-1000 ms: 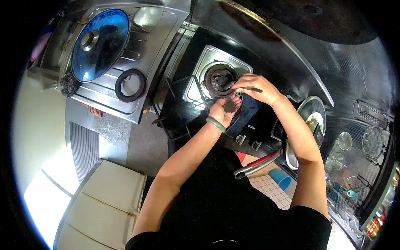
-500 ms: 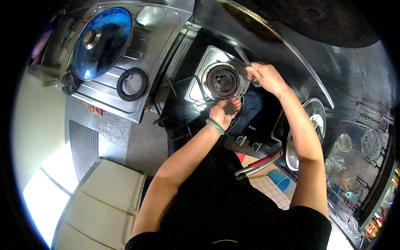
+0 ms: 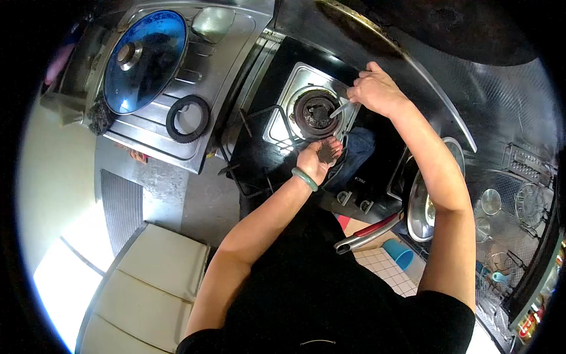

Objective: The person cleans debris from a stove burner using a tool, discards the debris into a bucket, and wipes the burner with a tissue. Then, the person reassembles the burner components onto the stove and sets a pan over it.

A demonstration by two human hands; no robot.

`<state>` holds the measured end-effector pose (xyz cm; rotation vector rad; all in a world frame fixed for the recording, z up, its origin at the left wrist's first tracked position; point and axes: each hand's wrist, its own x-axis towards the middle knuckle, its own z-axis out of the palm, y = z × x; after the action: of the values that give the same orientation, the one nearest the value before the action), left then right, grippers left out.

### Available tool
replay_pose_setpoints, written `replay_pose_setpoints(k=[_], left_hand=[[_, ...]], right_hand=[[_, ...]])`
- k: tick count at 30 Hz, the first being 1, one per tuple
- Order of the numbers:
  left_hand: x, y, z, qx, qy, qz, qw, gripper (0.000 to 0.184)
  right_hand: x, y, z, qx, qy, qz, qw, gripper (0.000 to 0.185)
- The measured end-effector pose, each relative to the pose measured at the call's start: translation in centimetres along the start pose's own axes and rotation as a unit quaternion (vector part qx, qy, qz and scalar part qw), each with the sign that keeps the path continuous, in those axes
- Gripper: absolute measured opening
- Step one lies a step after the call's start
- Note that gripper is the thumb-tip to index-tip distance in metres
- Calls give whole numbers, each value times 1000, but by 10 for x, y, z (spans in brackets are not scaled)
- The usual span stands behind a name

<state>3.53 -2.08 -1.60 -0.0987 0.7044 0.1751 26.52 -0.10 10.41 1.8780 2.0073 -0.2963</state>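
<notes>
My left hand (image 3: 314,160), with a green bangle (image 3: 305,179) at the wrist, is cupped palm up beside the near rim of the gas burner (image 3: 318,112). A heap of dark, crumbly debris (image 3: 328,154) lies in it. My right hand (image 3: 377,93) is closed round a slim silvery metal utensil (image 3: 340,110); its kind is hard to tell because the fist hides much of it. The utensil's tip points down into the burner's right side, where dark grime lies inside the ring.
A wire pan support (image 3: 265,111) stands on the black hob at left. On the steel drainboard (image 3: 203,71) are a blue-tinted glass lid (image 3: 147,62) and a black ring (image 3: 187,119). A red-handled pan (image 3: 377,229) and a steel lid (image 3: 420,215) are at right.
My right hand has turned and lifted slightly, swinging the utensil from beside the burner so its tip now reaches into the ring. My left hand stays nearly where it was.
</notes>
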Motion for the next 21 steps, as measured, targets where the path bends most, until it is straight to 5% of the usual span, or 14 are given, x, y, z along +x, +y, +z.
replay_pose_setpoints(k=[5, 21], left_hand=[[5, -1, -7, -4, -8, -12, 1000, 32], [-10, 8, 2, 5, 15, 6, 1000, 32]], right_hand=[[20, -8, 3, -14, 25, 5, 1000, 12], [34, -11, 8, 140, -166, -17, 976, 15]])
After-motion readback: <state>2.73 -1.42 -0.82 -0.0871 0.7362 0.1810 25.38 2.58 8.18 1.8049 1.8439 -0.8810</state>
